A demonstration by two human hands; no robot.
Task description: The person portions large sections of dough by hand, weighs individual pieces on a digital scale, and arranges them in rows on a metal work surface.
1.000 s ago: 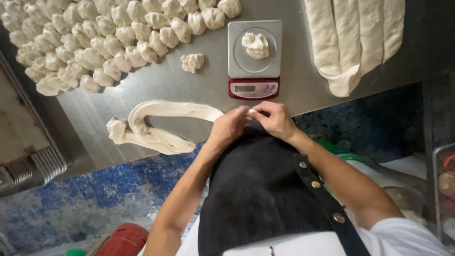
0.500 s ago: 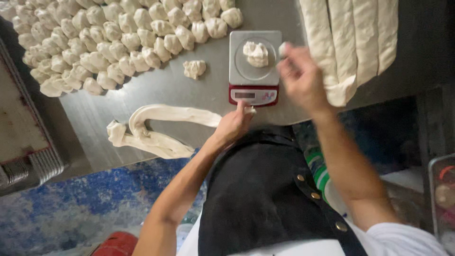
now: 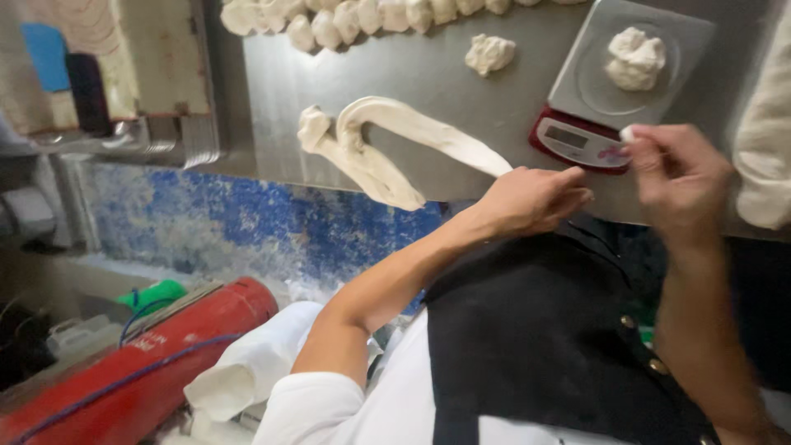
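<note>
Right hand [image 3: 671, 177]: small dough bit [image 3: 628, 133] pinched at fingertips, held beside scale [image 3: 626, 78] for trimming the weighed dough lump [image 3: 634, 58] | left hand [image 3: 531, 198]: closed on dough rope [image 3: 412, 136] end, anchored at steel table [image 3: 428, 74] edge.

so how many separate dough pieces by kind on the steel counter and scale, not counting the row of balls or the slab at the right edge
long dough rope: 1
loose dough lump on the counter: 1
dough lump on the scale: 1
small dough bit pinched in the right hand: 1
total: 4
</note>
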